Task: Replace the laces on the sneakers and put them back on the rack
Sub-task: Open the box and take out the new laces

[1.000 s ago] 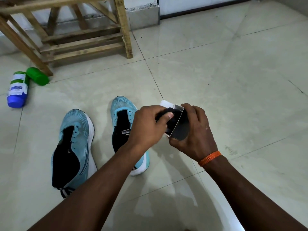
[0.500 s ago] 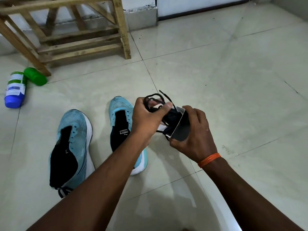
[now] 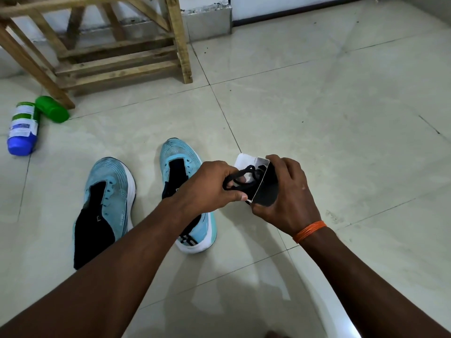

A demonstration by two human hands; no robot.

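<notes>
Two light-blue sneakers with black tongues and no laces lie on the tiled floor: the left sneaker (image 3: pixel 107 203) and the right sneaker (image 3: pixel 181 167), partly hidden by my left forearm. My right hand (image 3: pixel 288 191) grips a small lace packet (image 3: pixel 264 189), black with a white card backing. My left hand (image 3: pixel 212 186) pinches the bundle of black laces (image 3: pixel 244 179) at the packet's open side. A wooden shoe rack (image 3: pixel 117 57) stands at the back left.
A blue-and-white bottle with a green cap (image 3: pixel 23 128) lies on the floor left of the rack's leg, next to a green container (image 3: pixel 52 109). A wall base and a dark skirting strip run along the back. Pale tiles stretch to the right.
Half a second ago my left hand had the lace loops lifted above the packet; now the loops sit lower, against the packet's card. Both hands have shifted slightly right.
</notes>
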